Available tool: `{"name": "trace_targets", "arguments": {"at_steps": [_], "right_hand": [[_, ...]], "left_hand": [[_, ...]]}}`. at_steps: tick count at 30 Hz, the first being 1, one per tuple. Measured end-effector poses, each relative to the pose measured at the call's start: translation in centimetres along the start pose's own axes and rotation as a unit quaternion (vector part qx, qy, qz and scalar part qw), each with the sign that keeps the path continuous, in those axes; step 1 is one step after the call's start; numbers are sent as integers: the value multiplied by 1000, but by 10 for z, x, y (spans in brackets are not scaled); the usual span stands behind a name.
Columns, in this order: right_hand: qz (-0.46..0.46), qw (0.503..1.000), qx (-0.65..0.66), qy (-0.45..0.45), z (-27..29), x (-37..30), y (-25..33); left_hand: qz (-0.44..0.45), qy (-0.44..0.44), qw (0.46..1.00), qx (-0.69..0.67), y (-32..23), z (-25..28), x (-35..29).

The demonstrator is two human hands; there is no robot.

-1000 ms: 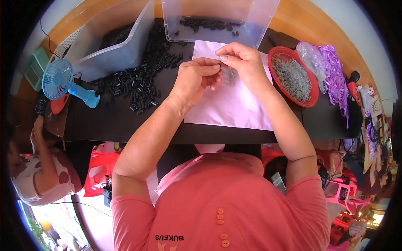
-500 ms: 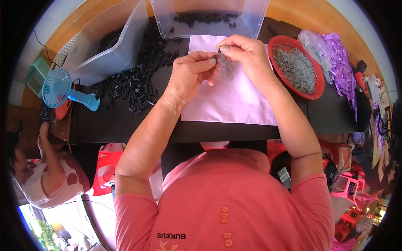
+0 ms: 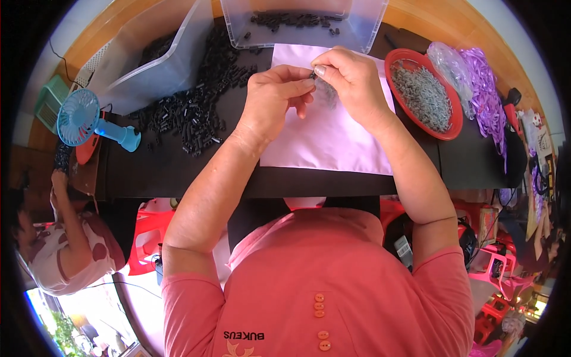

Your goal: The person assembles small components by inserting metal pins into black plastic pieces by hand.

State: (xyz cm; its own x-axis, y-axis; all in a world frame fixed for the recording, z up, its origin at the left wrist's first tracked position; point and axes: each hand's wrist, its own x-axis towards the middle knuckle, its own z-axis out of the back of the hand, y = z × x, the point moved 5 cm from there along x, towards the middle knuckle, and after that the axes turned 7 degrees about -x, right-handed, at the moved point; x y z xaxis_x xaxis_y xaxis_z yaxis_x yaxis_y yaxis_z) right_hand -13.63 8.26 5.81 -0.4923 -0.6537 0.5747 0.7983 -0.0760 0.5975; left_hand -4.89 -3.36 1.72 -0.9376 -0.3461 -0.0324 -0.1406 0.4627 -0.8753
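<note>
Above a pink cloth (image 3: 324, 146) on the dark table, my two hands meet at their fingertips. Thumb and forefinger of my left hand (image 3: 267, 100) pinch a small black cylindrical part (image 3: 312, 75). My right hand (image 3: 354, 83) pinches at the upper end of that same spot; what its fingertips hold is too small and covered to make out. Small greyish pieces (image 3: 328, 95) lie on the cloth, partly hidden behind my hands. To the right, a red basin (image 3: 458, 118) holds a heap of small grey, see-through pieces (image 3: 422, 98).
Loose black parts (image 3: 187, 122) spread over the table's left side, beside a clear plastic bin (image 3: 143, 77). Another clear bin (image 3: 291, 40) stands behind the cloth. A blue fan (image 3: 80, 117), a clear bag (image 3: 446, 64) and purple ribbons (image 3: 480, 89) flank these. A person (image 3: 71, 247) sits at left.
My hands have come together: the right fingertips, earlier slightly apart from the black part in my left hand, now touch it. The view has shifted slightly.
</note>
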Motion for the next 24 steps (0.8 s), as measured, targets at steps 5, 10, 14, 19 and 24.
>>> {"name": "trace_targets", "arguments": {"at_steps": [5,10,14,19,24], "right_hand": [[22,999,-22,-26,-3,-3,5],[39,997,-67,-27,-5,-4,9],[55,993,-104,-17,-6,-5,13],[40,994,-100,-24,-12,-10,12],[95,991,-96,-10,-11,-8,15]], "left_hand": [[-30,-17,997,63,-1,3,0],[-43,-28,996,78,-2,0,-2],[-51,-35,994,90,-3,0,-4],[-70,-57,988,126,-8,-1,-7],[-36,-61,996,51,-6,9,-1]]}}
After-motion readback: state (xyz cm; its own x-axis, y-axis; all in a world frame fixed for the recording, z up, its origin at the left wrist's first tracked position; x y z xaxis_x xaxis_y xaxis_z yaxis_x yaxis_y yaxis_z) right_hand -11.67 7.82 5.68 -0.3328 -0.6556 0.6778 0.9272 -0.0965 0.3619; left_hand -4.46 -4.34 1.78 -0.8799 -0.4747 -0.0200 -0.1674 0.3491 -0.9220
